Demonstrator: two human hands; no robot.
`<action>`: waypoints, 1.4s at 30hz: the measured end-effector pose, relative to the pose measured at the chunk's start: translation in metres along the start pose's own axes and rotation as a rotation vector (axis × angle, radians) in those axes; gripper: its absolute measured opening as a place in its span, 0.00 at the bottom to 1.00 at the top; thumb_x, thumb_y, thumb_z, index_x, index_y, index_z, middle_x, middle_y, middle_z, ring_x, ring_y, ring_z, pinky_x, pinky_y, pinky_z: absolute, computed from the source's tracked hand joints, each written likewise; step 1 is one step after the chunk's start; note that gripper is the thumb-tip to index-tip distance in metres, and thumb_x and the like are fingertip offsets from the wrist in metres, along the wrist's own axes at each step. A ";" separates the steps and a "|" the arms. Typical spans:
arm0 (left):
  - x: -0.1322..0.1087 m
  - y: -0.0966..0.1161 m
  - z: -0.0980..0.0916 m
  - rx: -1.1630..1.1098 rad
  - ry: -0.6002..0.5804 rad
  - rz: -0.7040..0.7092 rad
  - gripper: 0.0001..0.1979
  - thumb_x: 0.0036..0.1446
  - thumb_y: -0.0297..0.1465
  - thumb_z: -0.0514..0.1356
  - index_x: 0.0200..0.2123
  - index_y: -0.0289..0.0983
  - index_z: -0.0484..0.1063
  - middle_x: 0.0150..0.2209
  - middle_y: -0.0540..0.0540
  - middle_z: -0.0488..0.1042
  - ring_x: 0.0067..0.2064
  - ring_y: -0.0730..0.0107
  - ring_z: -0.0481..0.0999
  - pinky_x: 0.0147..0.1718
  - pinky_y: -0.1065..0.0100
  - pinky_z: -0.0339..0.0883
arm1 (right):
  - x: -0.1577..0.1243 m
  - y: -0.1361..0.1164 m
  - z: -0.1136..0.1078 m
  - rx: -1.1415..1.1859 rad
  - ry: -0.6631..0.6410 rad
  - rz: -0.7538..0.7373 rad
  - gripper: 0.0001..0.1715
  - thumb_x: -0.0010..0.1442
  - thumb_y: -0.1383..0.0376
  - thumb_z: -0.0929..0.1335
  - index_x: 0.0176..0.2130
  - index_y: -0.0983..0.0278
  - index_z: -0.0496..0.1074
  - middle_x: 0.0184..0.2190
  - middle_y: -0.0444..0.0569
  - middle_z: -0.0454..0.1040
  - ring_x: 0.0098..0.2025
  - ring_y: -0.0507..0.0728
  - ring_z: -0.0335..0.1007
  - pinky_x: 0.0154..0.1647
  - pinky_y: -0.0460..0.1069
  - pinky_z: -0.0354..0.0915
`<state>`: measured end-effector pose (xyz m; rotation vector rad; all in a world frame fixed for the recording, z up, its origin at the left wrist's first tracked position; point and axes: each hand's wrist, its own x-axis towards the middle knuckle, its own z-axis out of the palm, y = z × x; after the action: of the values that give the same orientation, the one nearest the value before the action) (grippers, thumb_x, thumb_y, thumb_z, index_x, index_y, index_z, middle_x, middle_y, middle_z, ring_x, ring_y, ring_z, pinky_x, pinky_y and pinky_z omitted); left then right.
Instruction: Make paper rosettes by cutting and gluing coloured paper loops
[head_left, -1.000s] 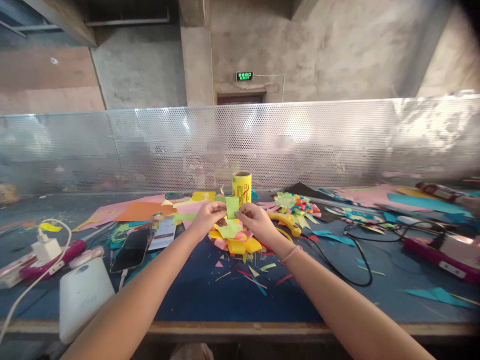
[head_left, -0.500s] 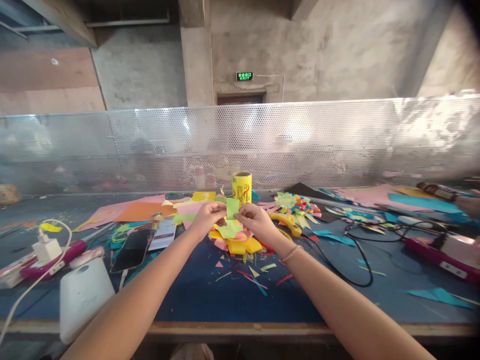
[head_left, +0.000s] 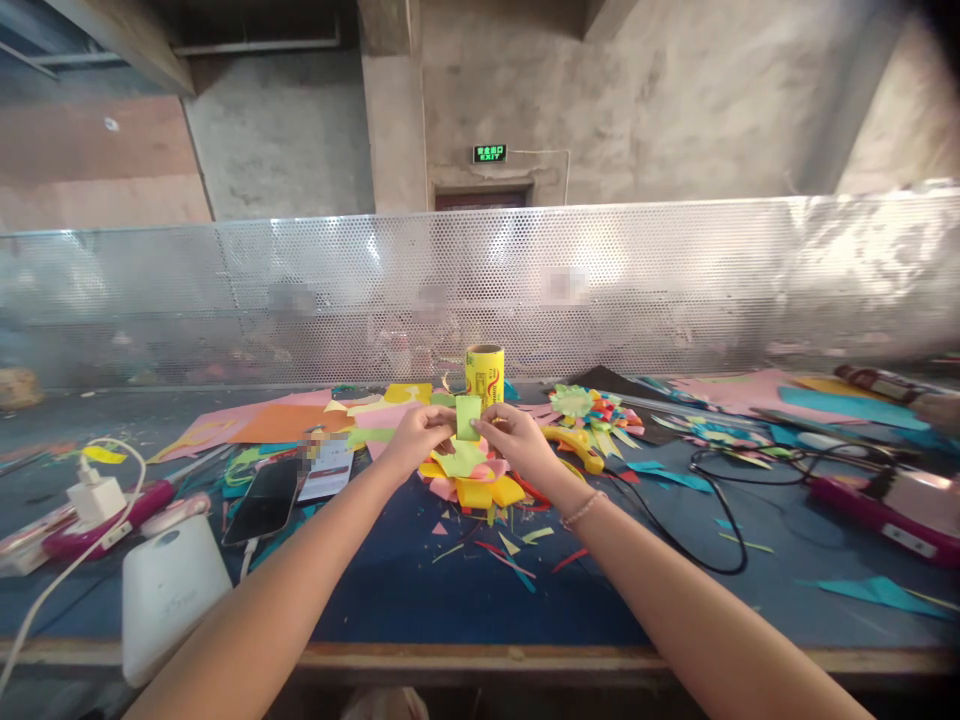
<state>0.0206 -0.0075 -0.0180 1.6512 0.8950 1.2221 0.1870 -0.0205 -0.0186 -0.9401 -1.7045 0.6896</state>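
Observation:
Between my two hands a small light-green paper strip (head_left: pixel 469 418) stands upright. My left hand (head_left: pixel 422 437) pinches its left edge, and the fingertips of my right hand (head_left: pixel 515 440) close on its right edge. Just below them lies a paper flower (head_left: pixel 480 490) with yellow and pink loops and a light-green piece on top. Behind the strip rises a yellow cylinder (head_left: pixel 484 370) with red and dark print. A yellow-handled tool (head_left: pixel 576 446), perhaps a glue gun, rests right of my right hand; its far end is hidden.
A phone (head_left: pixel 262 500) and a white power bank (head_left: pixel 174 600) lie at the left near a power strip (head_left: pixel 142 503). Coloured paper sheets (head_left: pixel 281 423) and scraps cover the back. A black cable (head_left: pixel 720 500) loops at the right. A perforated metal screen (head_left: pixel 315 300) stands behind.
The green strip has turned slightly and looks paler and narrower, with my right fingertips shifted a little along its edge. Both arms stay nearly in place.

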 end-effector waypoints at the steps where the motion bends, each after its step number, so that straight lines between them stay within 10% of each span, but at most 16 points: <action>1: 0.000 0.000 0.000 0.001 -0.001 0.004 0.11 0.43 0.27 0.58 0.34 0.32 0.72 0.22 0.49 0.73 0.20 0.77 0.69 0.22 0.73 0.64 | 0.000 0.000 0.000 0.004 -0.002 0.006 0.14 0.50 0.56 0.66 0.24 0.64 0.62 0.16 0.39 0.60 0.17 0.47 0.57 0.16 0.43 0.55; 42: 0.000 -0.002 -0.001 -0.017 -0.042 0.001 0.09 0.44 0.28 0.59 0.32 0.33 0.71 0.22 0.51 0.72 0.19 0.77 0.69 0.22 0.73 0.63 | 0.001 0.001 0.000 -0.155 0.046 -0.064 0.12 0.52 0.59 0.63 0.22 0.63 0.60 0.18 0.40 0.58 0.20 0.48 0.56 0.20 0.44 0.54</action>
<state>0.0199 -0.0068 -0.0196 1.6577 0.8563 1.1885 0.1875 -0.0194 -0.0188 -0.9962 -1.7588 0.4954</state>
